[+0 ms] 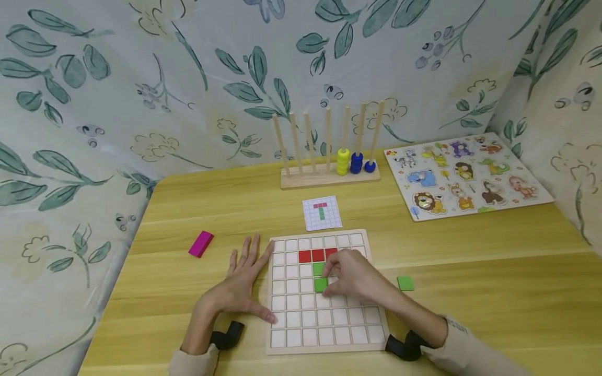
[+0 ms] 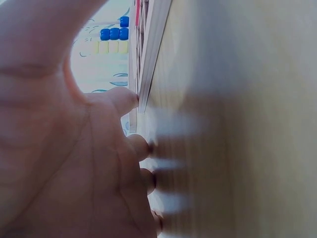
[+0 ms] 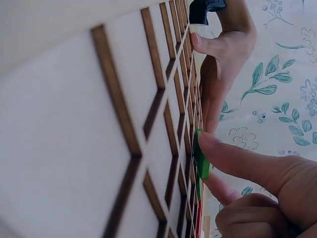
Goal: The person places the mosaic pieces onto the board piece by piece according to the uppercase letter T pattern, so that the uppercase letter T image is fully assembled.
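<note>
A wooden grid board (image 1: 329, 349) with white square cells lies on the table. Three red tiles (image 1: 317, 255) sit in a row in it, and a green tile (image 1: 319, 269) lies below the middle one. My right hand (image 1: 352, 277) pinches another green tile (image 3: 200, 156) between thumb and finger, over the cell directly below; it looks slightly tilted in the right wrist view. My left hand (image 1: 240, 290) is spread flat at the board's left side, its thumb and index finger at the edge. Above the board lies a pattern card (image 1: 322, 222) with a red and green T.
A loose green tile (image 1: 405, 283) lies right of the board, a magenta block (image 1: 201, 244) to the left. Behind stand a peg rack (image 1: 305, 180) with yellow and blue beads and, at the back right, an animal puzzle board (image 1: 449, 175). Patterned cloth (image 1: 197, 120) hangs behind the table.
</note>
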The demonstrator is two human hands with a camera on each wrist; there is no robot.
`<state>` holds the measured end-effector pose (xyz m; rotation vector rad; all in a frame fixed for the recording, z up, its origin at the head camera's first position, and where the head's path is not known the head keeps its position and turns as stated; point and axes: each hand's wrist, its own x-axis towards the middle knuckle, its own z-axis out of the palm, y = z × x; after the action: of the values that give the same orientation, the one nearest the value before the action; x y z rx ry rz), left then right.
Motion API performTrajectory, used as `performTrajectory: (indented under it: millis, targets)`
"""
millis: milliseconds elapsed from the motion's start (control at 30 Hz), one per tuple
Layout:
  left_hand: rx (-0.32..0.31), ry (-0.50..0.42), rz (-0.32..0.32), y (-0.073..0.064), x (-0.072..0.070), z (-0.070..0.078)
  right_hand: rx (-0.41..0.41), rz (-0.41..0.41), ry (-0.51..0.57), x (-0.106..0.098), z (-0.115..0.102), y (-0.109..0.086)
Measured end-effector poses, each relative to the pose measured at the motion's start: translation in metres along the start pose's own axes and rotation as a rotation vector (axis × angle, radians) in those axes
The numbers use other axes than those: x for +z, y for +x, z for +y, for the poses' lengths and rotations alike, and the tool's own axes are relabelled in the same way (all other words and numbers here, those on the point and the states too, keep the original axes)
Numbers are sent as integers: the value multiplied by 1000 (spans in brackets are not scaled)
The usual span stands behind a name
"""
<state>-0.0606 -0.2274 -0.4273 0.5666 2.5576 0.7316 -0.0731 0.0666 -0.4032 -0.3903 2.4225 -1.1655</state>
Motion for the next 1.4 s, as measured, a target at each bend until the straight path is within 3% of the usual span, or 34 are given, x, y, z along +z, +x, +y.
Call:
performTrajectory:
  millis: [267,467,767,1033,1400]
  targets:
    - [1,-1,-2,0,-2,2,39,27,-35,4,-3,1]
    - [2,-3,0,1,-2,2,24,43,-48,4,-6,-1]
    - [0,-14,-2,0,-2,0,-8,29,14,5,4,2]
    - [3,-25,-2,0,-2,-1,15,25,26,5,5,3]
    - [6,-12,-5,1,-1,-2,-37,-24,23,-1,10,3]
